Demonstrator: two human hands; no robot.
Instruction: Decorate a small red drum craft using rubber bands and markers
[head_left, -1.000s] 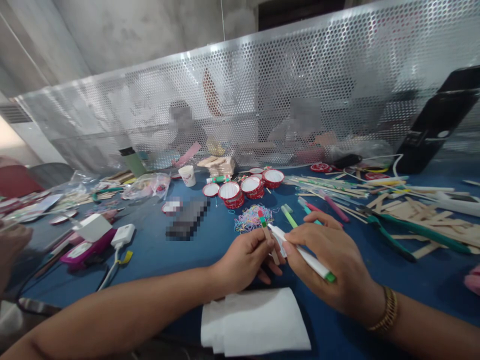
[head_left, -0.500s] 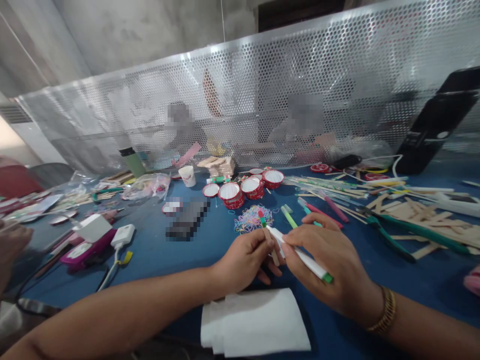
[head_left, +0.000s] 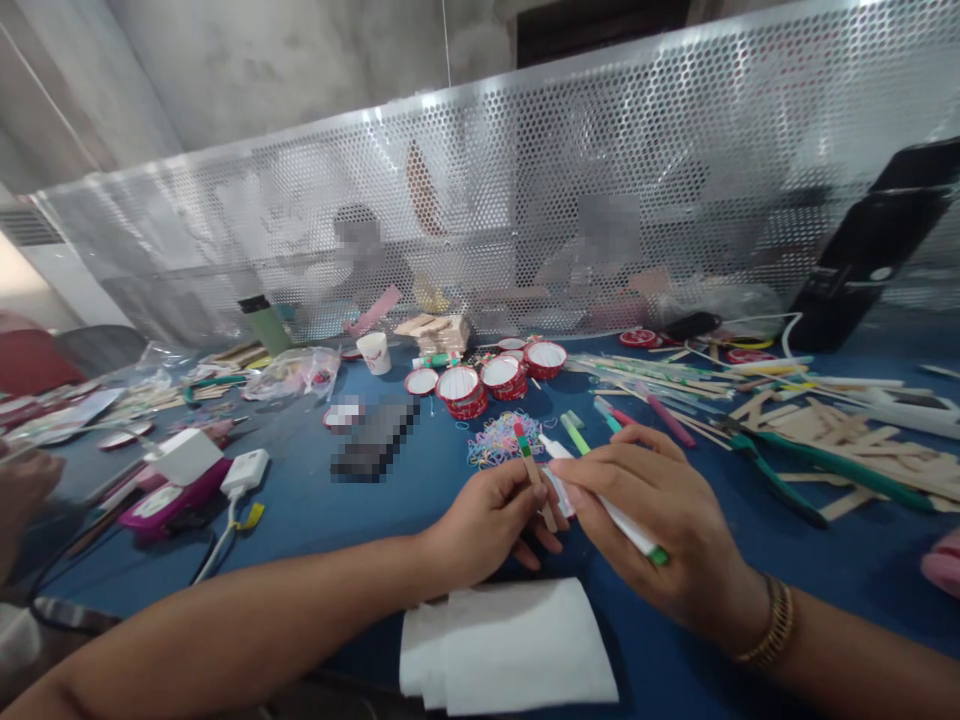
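Note:
My left hand [head_left: 491, 520] is closed in a pinch on a wooden ice-cream stick [head_left: 530, 462] whose upper end is coloured red and green. My right hand [head_left: 660, 520] is closed round a white marker with a green end [head_left: 626, 522], its tip lying against the stick. Both hands hover low over the blue table [head_left: 337, 510], just beyond a folded white tissue [head_left: 510, 645]. A heap of coloured rubber bands [head_left: 499, 438] lies right behind the stick.
Red paper cups [head_left: 487, 378], loose markers [head_left: 637, 410], wooden sticks and green-handled pliers [head_left: 795, 450] lie to the right. A white charger [head_left: 244, 472], a pink case and bags sit left. A perforated metal screen [head_left: 525, 200] closes the far side; people sit behind it.
The marker's tip has slid a little up and along the stick; both hands stay almost in place.

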